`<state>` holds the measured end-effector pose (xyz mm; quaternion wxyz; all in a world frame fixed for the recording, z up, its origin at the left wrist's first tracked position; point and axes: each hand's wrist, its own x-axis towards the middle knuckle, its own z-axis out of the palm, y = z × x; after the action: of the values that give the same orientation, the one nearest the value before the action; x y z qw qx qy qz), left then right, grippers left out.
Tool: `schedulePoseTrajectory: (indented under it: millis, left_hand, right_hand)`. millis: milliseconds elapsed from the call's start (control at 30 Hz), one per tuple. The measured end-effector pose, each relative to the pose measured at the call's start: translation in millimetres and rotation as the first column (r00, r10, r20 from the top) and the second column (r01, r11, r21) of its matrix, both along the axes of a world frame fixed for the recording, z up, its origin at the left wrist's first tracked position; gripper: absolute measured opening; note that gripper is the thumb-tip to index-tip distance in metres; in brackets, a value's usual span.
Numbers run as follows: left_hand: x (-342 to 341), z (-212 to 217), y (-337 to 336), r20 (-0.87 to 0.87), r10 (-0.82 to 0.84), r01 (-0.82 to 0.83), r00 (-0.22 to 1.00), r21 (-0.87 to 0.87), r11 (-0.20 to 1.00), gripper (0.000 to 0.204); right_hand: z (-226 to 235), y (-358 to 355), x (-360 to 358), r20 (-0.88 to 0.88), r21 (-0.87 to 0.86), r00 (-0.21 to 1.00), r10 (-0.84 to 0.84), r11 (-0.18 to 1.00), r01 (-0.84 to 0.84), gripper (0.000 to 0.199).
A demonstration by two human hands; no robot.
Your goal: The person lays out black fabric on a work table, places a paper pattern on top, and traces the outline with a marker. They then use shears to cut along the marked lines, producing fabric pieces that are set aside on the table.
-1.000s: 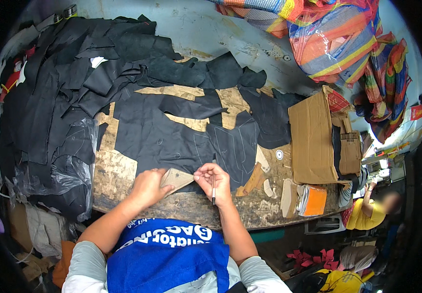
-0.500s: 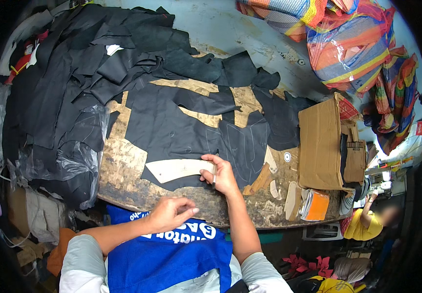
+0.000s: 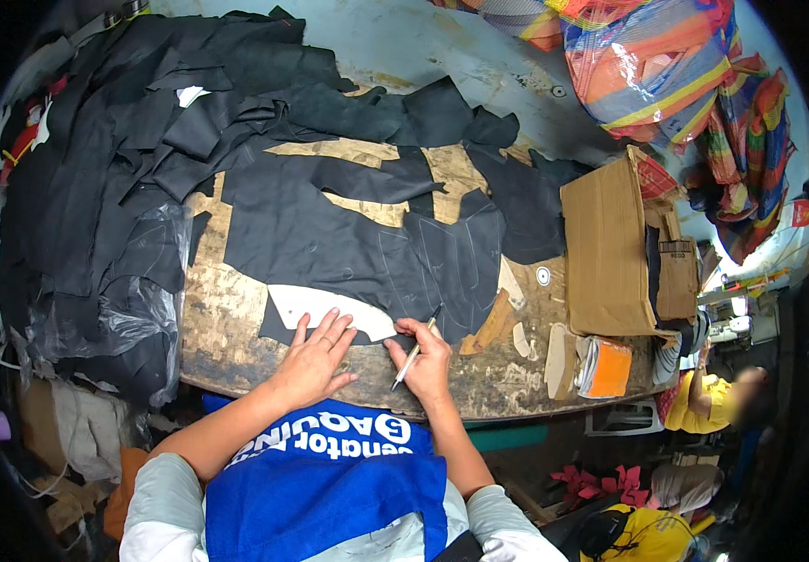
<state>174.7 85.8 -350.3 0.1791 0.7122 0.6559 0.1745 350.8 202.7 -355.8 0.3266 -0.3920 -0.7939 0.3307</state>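
A worn wooden bench stretches in front of a seated-height view of a person working, seen from above. Along its left side and far edge is a big, untidy heap of black material. Striped mesh bags in orange, blue and yellow hang at the upper right. Spread across the middle of the bench is a broad black sheet, marked with pale drawn outlines on its right part. An open cardboard box stands to the right, and near it, closer to the person, lies an orange-covered bundle.

The person's left hand is palm down, flat and fingers spread, its fingertips resting on a curved white piece. That piece lies flat on the black sheet, at the edge nearest the person. The right hand is curled around a slim pen, held at a slant. Its thumb and forefinger are right by the white piece's right tip; I can't tell whether they pinch it.
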Motion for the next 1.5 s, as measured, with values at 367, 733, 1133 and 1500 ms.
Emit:
schedulePoseTrajectory:
  millis: [367,733,1133,1500]
  left_hand:
    - [-26.2,-4.5,14.2,0.091,-0.024,0.020,0.996,0.043,0.999,0.055]
    - [-15.5,-8.4,7.3,0.100,0.084,-0.090,0.991,0.057,0.994,0.058]
    - [-19.3,-0.7,8.4,0.151,0.094,-0.101,0.984,0.042,0.994,0.055]
    - [-23.7,-0.3,9.4,0.130,0.074,-0.082,0.989,0.056,0.995,0.053]
  right_hand:
    - [-4.6,-18.9,-13.7,0.050,0.154,0.999,-0.022,0.988,0.014,0.035]
    - [-21.6,-10.2,-7.4,-0.153,-0.056,0.985,-0.076,0.996,0.068,0.026]
    - [-10.4,-12.8,-12.5,-0.069,0.039,0.997,-0.030,0.999,0.033,0.026]
    - [-7.7,-13.5,-16.4,-0.009,0.099,0.999,-0.031,0.995,0.032,0.029]
